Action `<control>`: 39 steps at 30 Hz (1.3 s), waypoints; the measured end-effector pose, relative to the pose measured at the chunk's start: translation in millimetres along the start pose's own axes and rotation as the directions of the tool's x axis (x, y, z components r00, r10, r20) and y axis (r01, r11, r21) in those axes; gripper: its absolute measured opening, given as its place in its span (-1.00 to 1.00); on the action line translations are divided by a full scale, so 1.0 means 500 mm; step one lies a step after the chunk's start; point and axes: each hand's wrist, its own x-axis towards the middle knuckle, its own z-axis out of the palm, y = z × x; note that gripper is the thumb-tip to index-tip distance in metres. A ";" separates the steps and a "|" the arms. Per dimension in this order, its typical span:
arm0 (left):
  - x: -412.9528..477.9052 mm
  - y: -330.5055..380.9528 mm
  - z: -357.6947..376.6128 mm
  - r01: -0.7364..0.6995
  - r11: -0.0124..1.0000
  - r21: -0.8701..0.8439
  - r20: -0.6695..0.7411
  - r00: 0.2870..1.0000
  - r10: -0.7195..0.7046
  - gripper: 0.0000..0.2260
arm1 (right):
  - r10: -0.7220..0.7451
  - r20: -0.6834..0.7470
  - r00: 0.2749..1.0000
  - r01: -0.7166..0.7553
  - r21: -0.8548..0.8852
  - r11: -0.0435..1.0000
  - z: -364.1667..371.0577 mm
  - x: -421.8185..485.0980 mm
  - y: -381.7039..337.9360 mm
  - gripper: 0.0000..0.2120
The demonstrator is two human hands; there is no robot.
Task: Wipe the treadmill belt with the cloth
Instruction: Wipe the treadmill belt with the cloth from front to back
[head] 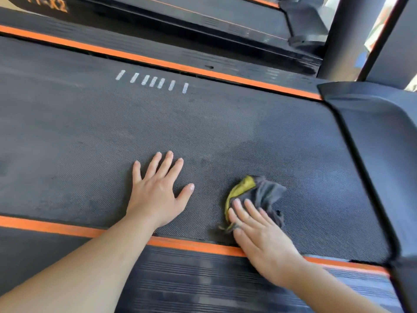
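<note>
The crumpled grey-and-yellow cloth (257, 198) is pressed flat against the dark textured treadmill belt (203, 132) under the straight fingers of the right hand (259, 240), near the orange-striped side rail (194, 245). The left hand (158, 190) is spread flat, holding nothing, apparently for bracing.

Look past your own machine and a second treadmill (203, 23) runs across the top of your view, black with a thin orange line (225, 19) along its deck. Its grey foot (308, 40) sits at your upper right, close to a thick black post (345, 37). Just right of the post stands a thinner dark bar (390, 30) edged in orange, with bright daylight (382, 21) and a small blue patch (362, 58) between them. In your top left corner, tan floor (9, 2) shows beside blurred orange lettering (47, 5)
</note>
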 end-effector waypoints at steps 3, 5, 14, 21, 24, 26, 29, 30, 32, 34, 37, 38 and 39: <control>0.000 -0.001 -0.001 0.000 1.000 0.007 -0.005 1.000 0.000 -0.30 | -0.119 0.115 0.986 0.118 0.013 0.993 -0.037 -0.038 -0.004 -0.25; 0.000 0.001 -0.002 -0.005 1.000 0.006 -0.002 1.000 0.005 -0.30 | 0.006 0.068 0.998 -0.003 -0.038 0.999 -0.064 -0.027 0.058 -0.28; -0.002 0.002 -0.001 -0.005 1.000 0.018 -0.009 1.000 0.005 -0.30 | 0.190 -0.134 0.973 -0.180 0.085 0.980 0.040 -0.009 -0.078 -0.19; -0.002 -0.003 0.001 -0.009 1.000 0.018 -0.010 1.000 0.009 -0.31 | 0.455 -0.020 0.890 -0.456 -0.033 0.889 -0.067 -0.006 0.050 -0.35; -0.001 -0.001 0.004 -0.007 1.000 0.011 -0.008 1.000 0.007 -0.31 | 0.419 -0.116 0.901 -0.424 -0.021 0.905 -0.040 0.031 -0.028 -0.21; -0.002 0.002 0.003 -0.008 1.000 0.011 -0.005 1.000 0.008 -0.31 | 0.234 -0.082 0.969 -0.234 0.019 0.972 -0.012 0.046 -0.107 -0.11; -0.001 0.003 0.000 -0.007 1.000 0.018 0.000 1.000 0.007 -0.31 | 0.044 -0.059 0.997 -0.045 -0.002 0.999 -0.003 0.055 -0.133 -0.18; 0.000 0.003 -0.002 -0.006 1.000 0.017 0.009 1.000 0.006 -0.31 | 0.045 -0.066 0.997 -0.047 -0.035 0.998 -0.008 0.060 -0.113 -0.20; 0.000 0.003 -0.002 -0.007 1.000 0.009 0.018 1.000 0.007 -0.31 | 0.129 -0.138 0.982 -0.143 -0.092 0.985 -0.026 0.084 -0.057 -0.25; -0.001 0.000 -0.001 -0.008 1.000 0.011 0.015 1.000 0.008 -0.31 | 0.300 -0.206 0.932 -0.320 -0.070 0.945 -0.058 0.137 0.004 -0.38; -0.001 0.001 -0.003 -0.010 1.000 0.003 0.022 1.000 0.010 -0.31 | 0.474 -0.233 0.849 -0.480 0.037 0.877 -0.088 0.226 0.030 -0.42; -0.002 0.003 -0.004 -0.010 1.000 0.002 0.026 1.000 0.010 -0.31 | 0.489 -0.253 0.834 -0.497 0.038 0.867 -0.084 0.245 0.014 -0.40; -0.002 0.003 -0.005 -0.007 1.000 0.003 0.030 1.000 0.007 -0.31 | 0.455 -0.272 0.848 -0.467 0.020 0.884 -0.075 0.260 -0.012 -0.36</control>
